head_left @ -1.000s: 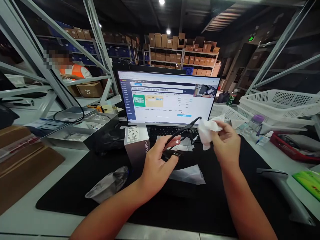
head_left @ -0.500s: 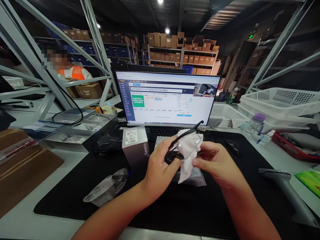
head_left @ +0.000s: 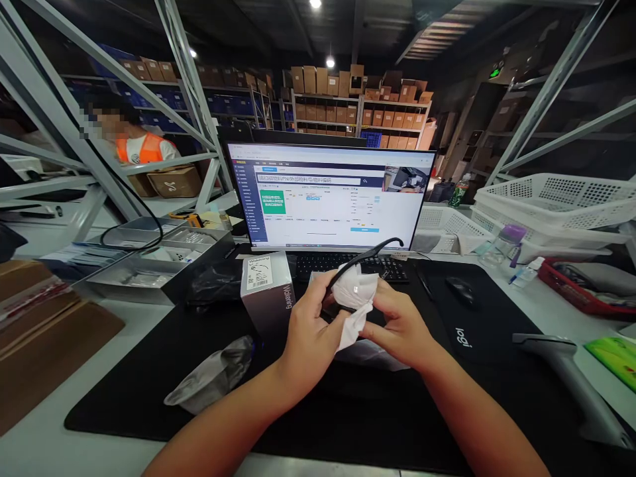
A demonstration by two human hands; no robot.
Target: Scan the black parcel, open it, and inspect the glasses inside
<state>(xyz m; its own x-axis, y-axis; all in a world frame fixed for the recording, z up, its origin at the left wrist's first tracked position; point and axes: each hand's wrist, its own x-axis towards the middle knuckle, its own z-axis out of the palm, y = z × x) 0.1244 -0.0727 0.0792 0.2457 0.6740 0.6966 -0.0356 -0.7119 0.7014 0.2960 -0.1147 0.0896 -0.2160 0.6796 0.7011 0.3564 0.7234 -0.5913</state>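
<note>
Warehouse racking stacked with brown cartons fills the background, and nearer in a wide black desk mat (head_left: 163, 371) covers the grey tabletop (head_left: 44, 437) before a lit computer monitor (head_left: 328, 195). Both hands meet above the mat, just in front of the black keyboard (head_left: 358, 266). The left hand (head_left: 311, 334) is closed around a pair of thin black plastic glasses (head_left: 365, 255), whose one temple arm curves up and right toward the screen. The right hand (head_left: 400, 328) pinches a crumpled white wiping cloth (head_left: 354, 301) against the frame, hiding the lenses (so their condition cannot be told). Glasses like these are probably light, slightly springy and easy to smudge or bend; the frame rim or hinge looks the safest hold, with the soft cloth yielding around it. A grey-and-white product box (head_left: 271, 291) stands just left of the hands, a crinkled clear plastic bag (head_left: 211, 377) lies nearer, and a black mouse (head_left: 461, 291) sits to the right.
</note>
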